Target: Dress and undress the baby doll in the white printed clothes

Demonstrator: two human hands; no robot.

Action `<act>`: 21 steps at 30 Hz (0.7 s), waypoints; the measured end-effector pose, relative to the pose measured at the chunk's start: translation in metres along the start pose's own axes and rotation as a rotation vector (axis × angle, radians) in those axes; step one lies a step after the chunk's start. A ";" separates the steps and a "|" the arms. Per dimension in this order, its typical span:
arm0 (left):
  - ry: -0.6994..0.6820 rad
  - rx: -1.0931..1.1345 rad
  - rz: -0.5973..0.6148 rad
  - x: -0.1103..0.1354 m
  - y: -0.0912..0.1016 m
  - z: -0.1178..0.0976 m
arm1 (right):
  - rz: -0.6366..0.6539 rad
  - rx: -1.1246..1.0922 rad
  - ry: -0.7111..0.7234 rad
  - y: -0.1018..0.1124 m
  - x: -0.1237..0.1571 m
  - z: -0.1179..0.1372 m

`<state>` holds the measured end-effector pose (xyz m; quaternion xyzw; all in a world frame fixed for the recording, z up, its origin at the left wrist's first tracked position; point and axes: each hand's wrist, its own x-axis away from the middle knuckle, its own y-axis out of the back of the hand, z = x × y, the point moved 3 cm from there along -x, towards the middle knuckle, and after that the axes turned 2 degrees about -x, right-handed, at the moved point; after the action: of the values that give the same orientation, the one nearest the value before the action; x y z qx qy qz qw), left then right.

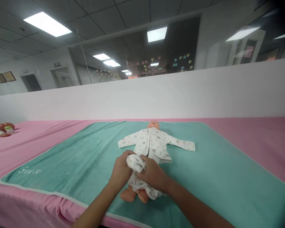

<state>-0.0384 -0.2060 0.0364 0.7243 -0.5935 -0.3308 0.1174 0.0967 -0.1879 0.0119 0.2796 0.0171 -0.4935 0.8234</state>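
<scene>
An infant training doll (153, 125) lies on its back, head away from me, on a teal towel (61, 155). It wears a white printed baby jacket (152, 142) with its sleeves spread out sideways. Below the jacket, my left hand (120, 173) and my right hand (153, 174) both grip a bunched roll of white printed cloth (136, 163) over the doll's legs. The doll's bare feet (135, 195) stick out below my hands. The cloth hides its thighs.
The towel lies on a pink-sheeted table (258, 139), with a white low wall (142, 98) behind it and glass above. A pile of doll parts and small objects (3, 129) sits at the far left of the table.
</scene>
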 end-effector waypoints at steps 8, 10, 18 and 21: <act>0.239 -0.190 0.285 0.041 0.024 0.011 | 0.027 0.381 0.135 -0.008 -0.005 0.003; 0.322 -0.276 0.308 0.047 0.026 0.023 | 0.105 0.473 0.179 -0.013 -0.007 0.004; 0.382 -0.235 0.461 0.058 0.025 0.047 | 0.121 0.582 0.264 -0.029 -0.008 -0.004; 0.426 -0.269 0.465 0.054 0.024 0.054 | 0.070 0.499 0.241 -0.027 -0.005 -0.004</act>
<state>-0.0866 -0.2513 -0.0097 0.6004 -0.6561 -0.2118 0.4052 0.0729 -0.1912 -0.0017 0.5310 -0.0168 -0.4168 0.7376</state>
